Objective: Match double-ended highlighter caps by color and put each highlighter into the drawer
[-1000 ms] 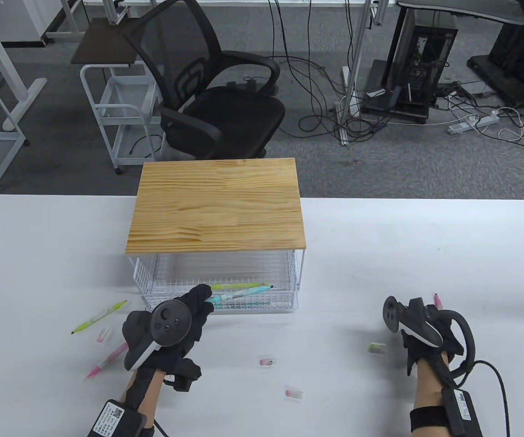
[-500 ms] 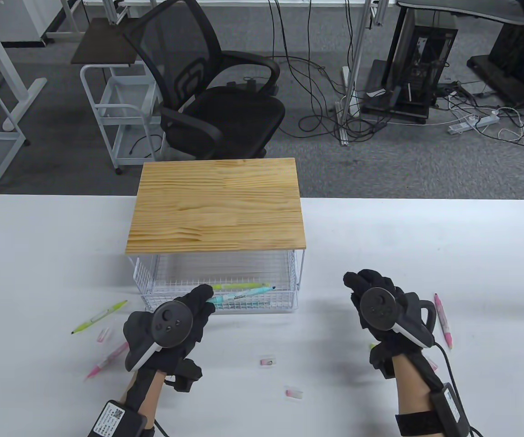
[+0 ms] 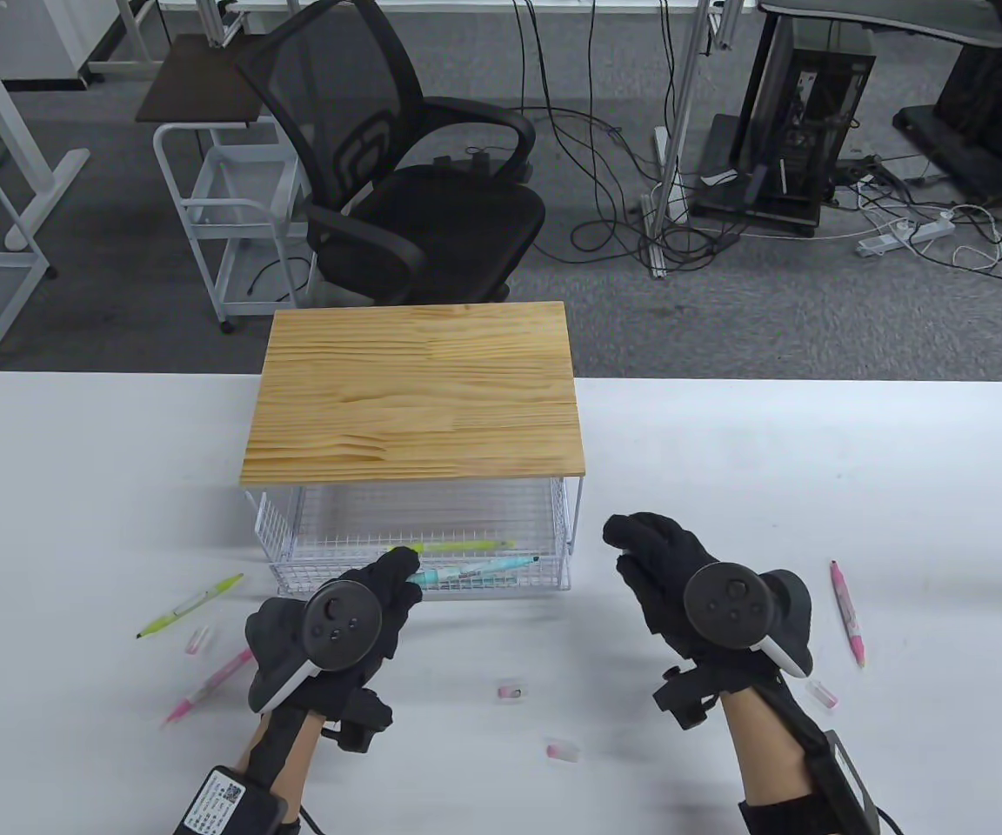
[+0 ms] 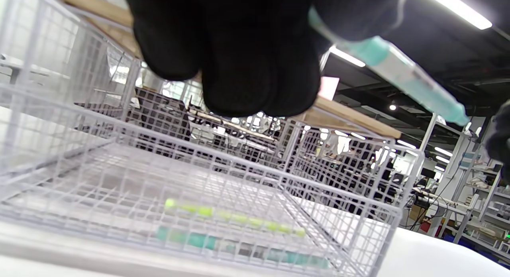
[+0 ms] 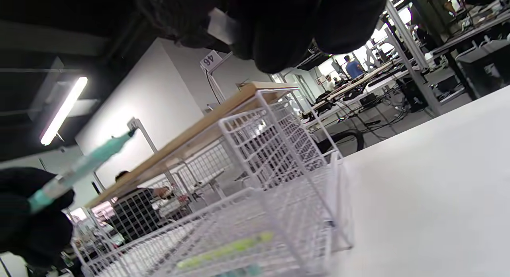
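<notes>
L hand [image 3: 353,609] pinches the teal highlighter [image 4: 402,73] just above the drawer [image 3: 566,539] front rim, bare tip pointing to the drawer's right side. R hand [image 3: 684,591], just right of the drawer, is curled round a small pale cap [image 5: 221,26], I think; colour not readable.

To do it well: keep L steady, check the cap is teal, line it up w/ the tip, push straight on, then lower the pen in.

Table view hides the cap and R fingertips; R wrist view shows them. L wrist view shows a yellow-green highlighter [image 4: 235,217] and a second teal one [image 4: 191,240] already lying in the drawer.
</notes>
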The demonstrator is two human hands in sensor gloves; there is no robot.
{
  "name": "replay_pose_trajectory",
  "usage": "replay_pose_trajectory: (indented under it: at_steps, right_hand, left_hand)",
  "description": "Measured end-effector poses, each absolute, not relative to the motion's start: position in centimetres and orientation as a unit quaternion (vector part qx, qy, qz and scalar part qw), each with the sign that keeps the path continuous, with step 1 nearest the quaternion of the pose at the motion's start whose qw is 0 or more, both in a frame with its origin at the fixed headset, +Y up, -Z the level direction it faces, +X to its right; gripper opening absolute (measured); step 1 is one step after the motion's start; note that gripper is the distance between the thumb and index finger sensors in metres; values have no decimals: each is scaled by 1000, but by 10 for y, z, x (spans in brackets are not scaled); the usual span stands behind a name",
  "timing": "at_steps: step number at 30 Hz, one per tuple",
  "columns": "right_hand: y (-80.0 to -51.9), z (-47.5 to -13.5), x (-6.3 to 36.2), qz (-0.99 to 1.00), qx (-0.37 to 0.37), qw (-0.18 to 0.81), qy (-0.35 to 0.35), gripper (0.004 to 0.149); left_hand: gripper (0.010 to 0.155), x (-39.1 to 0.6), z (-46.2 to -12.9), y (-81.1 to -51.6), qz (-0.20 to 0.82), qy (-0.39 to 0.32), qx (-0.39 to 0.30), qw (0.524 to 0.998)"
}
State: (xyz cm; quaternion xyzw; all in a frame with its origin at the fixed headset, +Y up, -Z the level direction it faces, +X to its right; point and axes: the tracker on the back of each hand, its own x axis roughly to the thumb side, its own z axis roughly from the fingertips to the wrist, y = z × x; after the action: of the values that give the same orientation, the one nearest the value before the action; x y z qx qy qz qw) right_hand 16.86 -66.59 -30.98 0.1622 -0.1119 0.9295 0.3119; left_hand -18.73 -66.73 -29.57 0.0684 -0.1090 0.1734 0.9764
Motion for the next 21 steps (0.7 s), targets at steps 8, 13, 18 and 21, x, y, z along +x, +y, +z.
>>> replay_pose_trajectory:
  at_steps: [8, 13, 18, 21]
  right_hand:
    - [-669, -308, 161, 901, 172, 377, -130, 47]
    - [-674, -308, 152, 899, 151, 396, -112, 46]
    - [-682, -310, 146, 888, 142, 432, -70, 46]
    - [-686, -311, 144, 888, 139, 435, -61, 46]
  left_hand:
    - [47, -186, -295, -667, 172, -112, 69, 976]
    - [47, -184, -295, -667, 175, -115, 65, 976]
    - [47, -182, -294, -667, 173, -120, 65, 976]
    - [47, -181, -294, -668, 173, -123, 63, 975]
